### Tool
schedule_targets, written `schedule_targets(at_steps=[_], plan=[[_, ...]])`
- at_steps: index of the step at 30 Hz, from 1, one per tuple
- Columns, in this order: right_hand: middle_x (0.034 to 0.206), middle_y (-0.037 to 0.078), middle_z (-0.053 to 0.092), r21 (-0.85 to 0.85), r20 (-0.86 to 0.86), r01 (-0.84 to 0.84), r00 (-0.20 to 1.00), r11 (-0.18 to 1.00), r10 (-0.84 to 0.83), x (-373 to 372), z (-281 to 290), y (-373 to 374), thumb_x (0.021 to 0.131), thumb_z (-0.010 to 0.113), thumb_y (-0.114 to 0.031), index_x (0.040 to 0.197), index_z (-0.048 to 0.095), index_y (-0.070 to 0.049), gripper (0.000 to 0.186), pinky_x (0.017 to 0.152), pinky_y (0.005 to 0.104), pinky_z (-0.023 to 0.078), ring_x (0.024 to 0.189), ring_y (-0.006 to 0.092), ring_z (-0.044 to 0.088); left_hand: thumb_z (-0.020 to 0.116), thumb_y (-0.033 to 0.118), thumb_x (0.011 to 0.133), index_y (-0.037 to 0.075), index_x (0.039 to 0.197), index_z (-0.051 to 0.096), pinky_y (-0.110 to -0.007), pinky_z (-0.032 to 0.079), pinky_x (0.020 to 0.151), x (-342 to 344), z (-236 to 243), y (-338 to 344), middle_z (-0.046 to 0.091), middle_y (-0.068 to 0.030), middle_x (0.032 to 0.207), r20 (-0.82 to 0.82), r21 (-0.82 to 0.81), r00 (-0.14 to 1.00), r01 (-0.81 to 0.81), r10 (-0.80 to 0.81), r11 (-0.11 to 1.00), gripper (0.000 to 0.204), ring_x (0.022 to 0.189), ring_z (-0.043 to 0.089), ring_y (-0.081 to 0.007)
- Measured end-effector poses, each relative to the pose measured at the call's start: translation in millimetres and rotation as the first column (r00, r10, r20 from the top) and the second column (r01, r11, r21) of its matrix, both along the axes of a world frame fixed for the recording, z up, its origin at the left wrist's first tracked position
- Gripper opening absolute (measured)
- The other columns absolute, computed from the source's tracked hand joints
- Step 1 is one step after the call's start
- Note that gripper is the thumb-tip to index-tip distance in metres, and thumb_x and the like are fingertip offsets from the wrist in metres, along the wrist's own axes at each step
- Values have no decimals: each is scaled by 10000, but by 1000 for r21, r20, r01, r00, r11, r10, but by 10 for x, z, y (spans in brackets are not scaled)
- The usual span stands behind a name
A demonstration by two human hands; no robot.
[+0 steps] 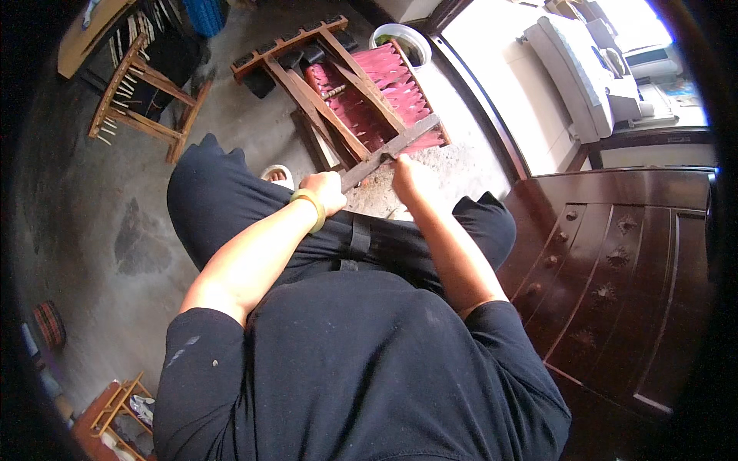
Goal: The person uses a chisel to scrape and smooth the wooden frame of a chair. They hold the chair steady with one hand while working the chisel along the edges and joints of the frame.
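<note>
My left hand (324, 190), a bangle on its wrist, is closed on the lower-left end of a long grey-brown bar (411, 132). My right hand (407, 178) is closed at the same bar, farther right; its fingertips are partly hidden. The bar lies across the near ends of the wooden legs of an upturned stool or frame (311, 100), which has dark pads along its far rail. Beneath and beside that frame is a panel of red woven strips (400, 92) in a wooden surround. My knees are spread either side of my hands.
A wooden chair frame (157, 115) with loose cords stands left. Behind the red panel sit a white tub (392, 34) and a doorway sill (480, 100). A dark carved wooden bench (607, 284) fills the right side. A small rack with shoes (119, 411) is at lower left.
</note>
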State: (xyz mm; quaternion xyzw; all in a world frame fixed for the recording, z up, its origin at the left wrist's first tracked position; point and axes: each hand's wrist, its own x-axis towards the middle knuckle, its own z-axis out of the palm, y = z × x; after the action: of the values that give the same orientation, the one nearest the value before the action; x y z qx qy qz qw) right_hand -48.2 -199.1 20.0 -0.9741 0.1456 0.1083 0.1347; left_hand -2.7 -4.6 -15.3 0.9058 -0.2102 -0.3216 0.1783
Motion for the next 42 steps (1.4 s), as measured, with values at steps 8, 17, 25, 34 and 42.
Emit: schedule_targets(at_steps=[8,17,25,34,42], plan=[[837,248,671,-10,-114,-163,980,987,160,-276,24,436,895,439,-132,985,575,-8,205,732,504,525,802,404,671,619,246,719,8,940,655,-444,512,825,-19,-41,17,668,-249,953,8,-2,1000,-6,6,1000,326,934,651,-387],[821,245,667,-23,16,-45,999,999,45,-17,58,21,872,454,-108,966,578,-2,189,740,503,518,809,419,662,608,246,720,-3,934,662,-448,517,813,8,-47,-8,669,-255,941,16,8,1000,15,-15,1000,333,917,656,-392],[831,220,683,-65,-120,-230,968,971,221,-307,66,495,910,429,-144,978,567,-8,206,680,479,548,749,375,688,608,252,721,-7,958,655,-440,513,828,13,-49,50,665,-260,965,-13,0,1000,19,-19,1000,355,947,651,-385],[835,253,666,-79,-11,-78,997,994,77,-75,101,47,900,408,-117,975,569,9,217,744,503,517,823,418,661,607,254,713,6,951,655,-448,511,825,-26,-29,-12,668,-251,953,11,10,1000,24,-24,1000,347,931,652,-389],[830,231,678,-36,-188,-216,960,976,206,-324,165,593,888,458,-135,981,566,-13,188,734,483,537,809,380,684,620,260,717,7,933,659,-451,517,811,25,-35,38,671,-249,934,-16,14,1000,21,-21,1000,335,912,659,-385]])
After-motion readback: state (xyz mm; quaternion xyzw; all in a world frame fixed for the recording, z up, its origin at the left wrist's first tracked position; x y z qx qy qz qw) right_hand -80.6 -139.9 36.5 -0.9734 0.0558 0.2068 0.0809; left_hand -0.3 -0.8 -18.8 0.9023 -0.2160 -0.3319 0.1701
